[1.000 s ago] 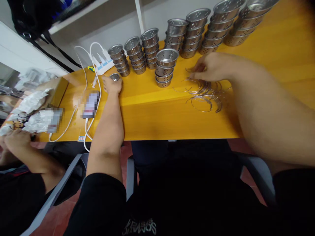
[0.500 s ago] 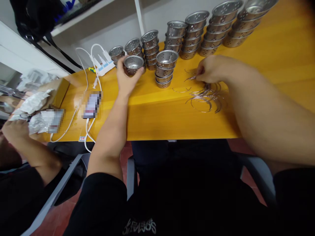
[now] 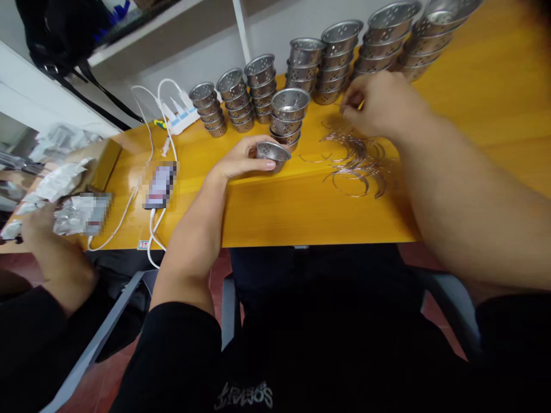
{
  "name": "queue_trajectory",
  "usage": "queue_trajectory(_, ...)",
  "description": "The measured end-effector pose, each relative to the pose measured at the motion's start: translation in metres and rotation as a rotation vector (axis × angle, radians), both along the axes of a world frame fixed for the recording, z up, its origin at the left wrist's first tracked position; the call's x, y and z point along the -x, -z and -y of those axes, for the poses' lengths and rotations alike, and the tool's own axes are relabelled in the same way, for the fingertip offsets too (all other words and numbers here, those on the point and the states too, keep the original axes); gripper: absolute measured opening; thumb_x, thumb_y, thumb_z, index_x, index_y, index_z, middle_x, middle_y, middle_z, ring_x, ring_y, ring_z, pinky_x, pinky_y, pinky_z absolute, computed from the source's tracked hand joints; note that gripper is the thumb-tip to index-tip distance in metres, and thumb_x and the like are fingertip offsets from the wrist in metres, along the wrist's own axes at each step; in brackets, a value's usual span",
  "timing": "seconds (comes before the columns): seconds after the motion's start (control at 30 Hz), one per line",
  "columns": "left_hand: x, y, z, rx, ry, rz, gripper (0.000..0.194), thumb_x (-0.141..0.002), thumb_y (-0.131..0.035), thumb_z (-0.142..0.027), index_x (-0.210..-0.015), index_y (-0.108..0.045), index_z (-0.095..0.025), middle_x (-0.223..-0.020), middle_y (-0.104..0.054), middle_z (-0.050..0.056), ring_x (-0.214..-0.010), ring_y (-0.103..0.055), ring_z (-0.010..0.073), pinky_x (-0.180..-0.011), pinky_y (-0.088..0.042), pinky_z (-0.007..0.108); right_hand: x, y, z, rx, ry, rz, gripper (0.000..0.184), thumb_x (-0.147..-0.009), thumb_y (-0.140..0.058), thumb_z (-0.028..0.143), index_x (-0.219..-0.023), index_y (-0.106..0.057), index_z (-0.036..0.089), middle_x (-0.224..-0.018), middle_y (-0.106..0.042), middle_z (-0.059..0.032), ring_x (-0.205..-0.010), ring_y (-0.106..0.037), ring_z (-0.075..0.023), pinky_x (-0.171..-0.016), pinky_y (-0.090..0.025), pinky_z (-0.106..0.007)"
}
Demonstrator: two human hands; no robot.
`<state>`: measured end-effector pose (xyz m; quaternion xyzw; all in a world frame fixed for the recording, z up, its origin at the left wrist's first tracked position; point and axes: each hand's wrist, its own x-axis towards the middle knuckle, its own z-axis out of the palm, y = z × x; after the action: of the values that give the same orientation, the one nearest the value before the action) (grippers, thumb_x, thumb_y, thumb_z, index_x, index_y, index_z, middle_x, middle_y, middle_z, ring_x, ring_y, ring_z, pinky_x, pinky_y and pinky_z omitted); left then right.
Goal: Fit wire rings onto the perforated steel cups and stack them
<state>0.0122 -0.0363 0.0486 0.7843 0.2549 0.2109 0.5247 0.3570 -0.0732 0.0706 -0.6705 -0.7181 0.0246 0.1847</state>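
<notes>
Your left hand [image 3: 245, 158] grips a cup [image 3: 278, 158] at the middle of the frame, thumb across its near side, the mouth facing up with a slight tilt; you cannot tell here whether its base meets the counter [image 3: 267, 215]. Just behind it stands the near stack [image 3: 289, 117], its lower part partly hidden by the cup, so the room on that side is tight. Your right hand [image 3: 350, 106], right of centre and higher up, has its thumb and fingertips drawn together; whether a wire sits between them cannot be made out. The loose wires [image 3: 355, 166] lie in a heap just below that hand, stray ends reaching left towards the cup. Bare wood runs from the cup and the heap down to the front edge [image 3: 301, 246], which crosses the frame below its middle, giving you the widest room there. Along the back, three small stacks [image 3: 235, 100] stand at upper centre and four larger ones [image 3: 338, 63] run to the upper right, close behind your right hand. On the left, a phone [image 3: 160, 184] and a white cable [image 3: 124, 212] limit your sideways room, the cable looping over the front edge.
</notes>
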Motion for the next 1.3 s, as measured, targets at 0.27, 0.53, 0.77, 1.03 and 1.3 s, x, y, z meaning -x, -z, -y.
queue_trajectory(0.27,-0.011,0.031,-0.013,-0.132,-0.058,-0.041,0.099,-0.065,-0.109,-0.077,-0.141,-0.078,-0.021,-0.156,-0.081,0.016,-0.145,-0.078,0.0374,-0.129,-0.06,0.055,-0.002,0.012,-0.007,-0.066,-0.065,-0.063,0.02,-0.101,-0.07,0.017,-0.115,-0.084,0.019,-0.116,-0.085,-0.014,-0.11,-0.082,-0.0359,-0.102,-0.067,-0.047)
queue_trajectory(0.53,-0.009,0.037,-0.022,-0.28,-0.145,0.007,0.106,-0.065,-0.106,-0.083,-0.142,-0.068,-0.02,-0.141,-0.082,0.015,-0.133,-0.081,0.0346,-0.124,-0.065,0.055,-0.004,0.019,-0.013,-0.111,-0.096,-0.157,0.016,-0.099,-0.074,0.018,-0.111,-0.084,0.02,-0.096,-0.082,-0.0104,-0.088,-0.077,-0.0285,-0.091,-0.066,-0.042)
queue_trajectory(0.77,-0.004,0.055,-0.04,-0.39,-0.17,0.022,0.111,-0.069,-0.097,-0.093,-0.149,-0.063,-0.024,-0.149,-0.075,0.015,-0.142,-0.076,0.0377,-0.129,-0.059,0.065,0.002,0.016,-0.01,-0.124,-0.108,-0.224,0.011,-0.097,-0.076,0.012,-0.102,-0.081,0.02,-0.09,-0.078,-0.0081,-0.081,-0.074,-0.0266,-0.088,-0.065,-0.042)
queue_trajectory(1.03,0.002,0.073,-0.072,-0.604,-0.255,0.059,0.116,-0.081,-0.085,-0.097,-0.167,-0.046,-0.03,-0.167,-0.061,0.015,-0.161,-0.062,0.0406,-0.142,-0.046,0.067,0.018,0.027,-0.008,-0.216,-0.282,-0.343,0.015,-0.104,-0.074,0.015,-0.116,-0.081,0.02,-0.102,-0.084,-0.0083,-0.084,-0.078,-0.027,-0.097,-0.067,-0.045)
queue_trajectory(1.3,0.002,0.086,-0.08,-0.547,-0.24,0.181,0.112,-0.082,-0.087,-0.095,-0.164,-0.039,-0.035,-0.162,-0.06,0.012,-0.155,-0.067,0.0352,-0.133,-0.058,0.061,0.036,0.033,-0.005,-0.314,-0.383,-0.587,0.01,-0.113,-0.076,0.034,-0.114,-0.073,0.025,-0.091,-0.079,-0.0047,-0.074,-0.071,-0.0242,-0.08,-0.061,-0.04)
